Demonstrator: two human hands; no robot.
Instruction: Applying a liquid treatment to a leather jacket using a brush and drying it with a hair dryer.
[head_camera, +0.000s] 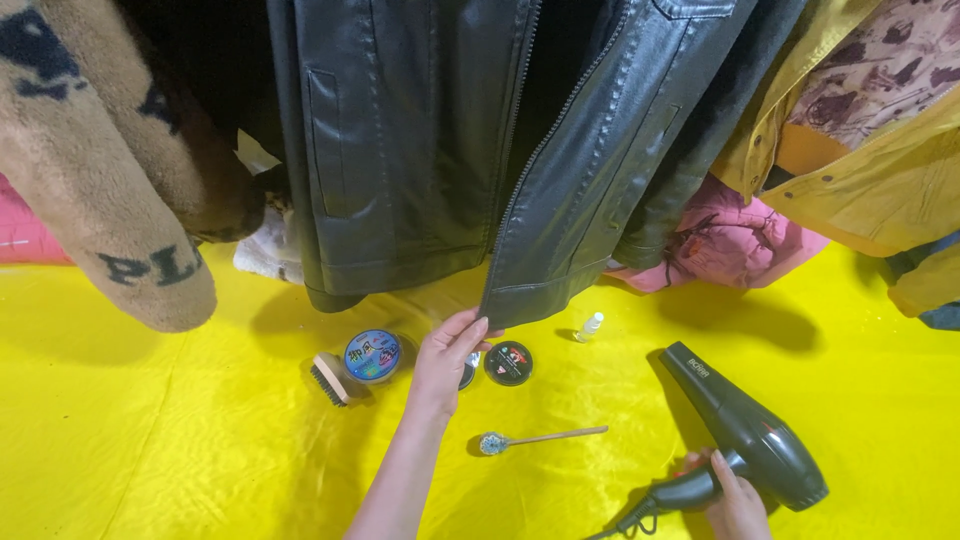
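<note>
A black leather jacket (450, 150) hangs open in front of me, its zip running down the middle. My left hand (447, 360) reaches up and pinches the bottom corner of the jacket's right front panel (560, 270). Low at the right, my right hand (738, 505) grips the handle of a black hair dryer (745, 430), whose nozzle points up and left toward the jacket.
On the yellow sheet (150, 440) lie a small brush (327, 380), a round blue-lidded tin (372, 356), a black round tin (508, 363), a small white bottle (589, 326) and a wooden-handled spoon (540, 438). A tan fleece sleeve (110, 200), pink cloth (730, 245) and yellow coat (880, 180) hang around.
</note>
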